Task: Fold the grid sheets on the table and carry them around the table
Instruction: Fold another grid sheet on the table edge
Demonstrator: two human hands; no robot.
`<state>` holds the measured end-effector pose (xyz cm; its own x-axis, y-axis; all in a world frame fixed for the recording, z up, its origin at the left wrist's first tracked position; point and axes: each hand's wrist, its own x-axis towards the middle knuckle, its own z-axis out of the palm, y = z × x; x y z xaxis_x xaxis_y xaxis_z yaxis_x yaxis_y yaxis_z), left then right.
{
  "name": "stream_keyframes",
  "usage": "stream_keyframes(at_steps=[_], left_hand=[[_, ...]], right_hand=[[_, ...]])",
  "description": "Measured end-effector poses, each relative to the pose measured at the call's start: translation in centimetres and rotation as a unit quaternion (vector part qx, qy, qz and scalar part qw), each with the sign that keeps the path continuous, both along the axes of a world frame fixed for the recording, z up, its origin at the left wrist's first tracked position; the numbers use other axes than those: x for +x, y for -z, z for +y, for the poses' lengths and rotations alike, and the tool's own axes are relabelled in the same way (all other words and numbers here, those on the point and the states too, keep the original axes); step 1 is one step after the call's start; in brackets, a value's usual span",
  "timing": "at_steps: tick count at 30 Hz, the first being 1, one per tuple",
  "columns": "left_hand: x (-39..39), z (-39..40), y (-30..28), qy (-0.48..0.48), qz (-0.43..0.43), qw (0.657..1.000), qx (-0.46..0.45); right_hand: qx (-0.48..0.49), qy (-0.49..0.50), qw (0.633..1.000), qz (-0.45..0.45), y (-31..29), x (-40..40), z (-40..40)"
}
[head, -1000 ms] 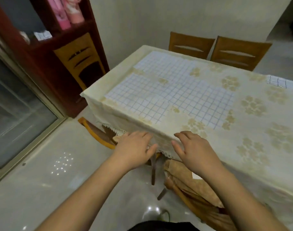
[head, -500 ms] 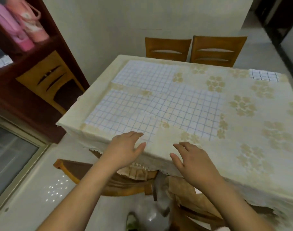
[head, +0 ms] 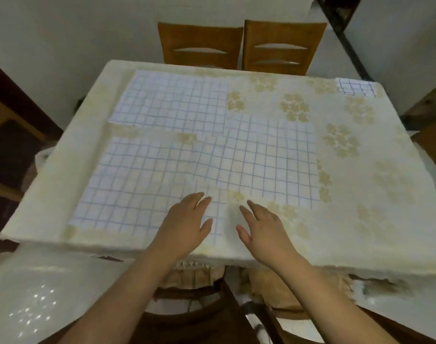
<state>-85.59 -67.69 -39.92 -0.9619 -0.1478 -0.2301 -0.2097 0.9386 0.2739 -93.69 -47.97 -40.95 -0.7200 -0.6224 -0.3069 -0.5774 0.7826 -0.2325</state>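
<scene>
Three white sheets with blue grid lines lie flat and spread out on the table: a near-left sheet (head: 137, 184), a middle sheet (head: 266, 157) and a far-left sheet (head: 172, 98). At the far right corner lies a small folded grid sheet (head: 357, 87). My left hand (head: 187, 219) lies with straight fingers on the near-left sheet's right edge. My right hand (head: 261, 227) hovers or rests flat on the tablecloth just beside it, fingers spread. Neither hand holds anything.
The table (head: 361, 219) is covered by a cream floral cloth. Two wooden chairs (head: 202, 48) (head: 284, 48) stand at the far side. More chairs are tucked under the near edge (head: 199, 294). A dark wooden cabinet (head: 11, 135) stands left.
Both hands have moved from the table's near edge up onto the tabletop. The view has swung to face the table squarely.
</scene>
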Motion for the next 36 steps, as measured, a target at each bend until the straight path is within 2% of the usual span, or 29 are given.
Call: stream_keyframes(at_steps=[4, 9, 16, 19, 23, 25, 26, 29, 30, 34, 36], left_hand=[[-0.6, -1.9, 2.2, 0.033, -0.043, 0.998, -0.036], [-0.3, -4.0, 3.8, 0.030, -0.051, 0.998, -0.015], [0.1, -4.3, 4.5, 0.022, -0.052, 0.998, 0.004], [0.0, -4.5, 5.0, -0.003, -0.042, 0.998, 0.051], [-0.3, -4.0, 5.7, -0.098, -0.041, 0.973, 0.204], [-0.6, -3.4, 6.1, -0.190, -0.059, 0.930, 0.307], [-0.8, -3.1, 6.3, -0.248, -0.073, 0.892, 0.370], [-0.8, -2.1, 7.1, -0.388, -0.078, 0.734, 0.552], [-0.7, -1.8, 7.2, -0.407, -0.068, 0.702, 0.580], [-0.7, -1.2, 7.7, -0.456, -0.064, 0.642, 0.613], [-0.8, -1.2, 7.7, -0.498, -0.043, 0.599, 0.626]], right_hand=[[0.032, -0.001, 0.999, -0.015, 4.2, -2.8, -4.1], [0.074, -0.011, 0.997, -0.016, 8.8, -5.9, -7.8], [0.052, 0.028, 0.998, -0.022, 10.4, -6.3, -9.9], [0.027, 0.031, 0.999, 0.002, 10.5, -6.1, -9.7], [-0.007, 0.023, 1.000, 0.009, 9.9, -5.1, -8.4], [-0.008, 0.020, 1.000, 0.001, 9.5, -4.1, -7.6], [-0.015, 0.019, 1.000, 0.001, 9.5, -3.5, -7.1], [-0.020, 0.009, 1.000, 0.014, 9.5, -1.1, -5.4], [-0.026, 0.004, 0.999, 0.022, 9.5, -0.2, -4.8], [-0.043, -0.019, 0.999, 0.007, 9.0, 3.0, -2.4], [-0.041, -0.034, 0.999, 0.005, 8.8, 4.2, -1.2]])
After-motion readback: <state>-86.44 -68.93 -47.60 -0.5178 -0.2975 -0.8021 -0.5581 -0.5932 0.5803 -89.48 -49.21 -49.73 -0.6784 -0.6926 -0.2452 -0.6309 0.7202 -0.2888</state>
